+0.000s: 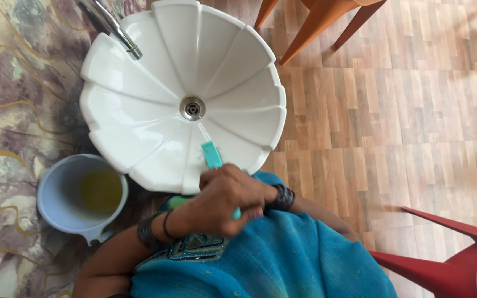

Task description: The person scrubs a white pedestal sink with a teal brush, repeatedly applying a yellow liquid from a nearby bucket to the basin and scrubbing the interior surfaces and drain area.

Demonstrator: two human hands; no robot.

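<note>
Down at the near rim of a white, petal-shaped basin (139, 105), both hands meet over a turquoise brush handle (212, 154). Its free end pokes out across the rim, pointing toward the metal drain (192, 107), while the other end shows just below the knuckles. The left hand (222, 193) lies on top, fingers curled tight around the handle. The right hand (252, 207) is mostly tucked beneath it; it seems to be closed on the same handle, though the view hides its fingers. Dark bangles (282, 197) ring one wrist and more circle the other forearm. A chrome tap (111, 27) reaches in over the far side of the basin. Just beside the basin, on the marbled counter (12, 110), stands a pale blue mug (56, 198) with yellowish liquid inside. Orange chair legs (316, 25) and a red chair (459, 259) stand on the wood-patterned floor (393, 121).
</note>
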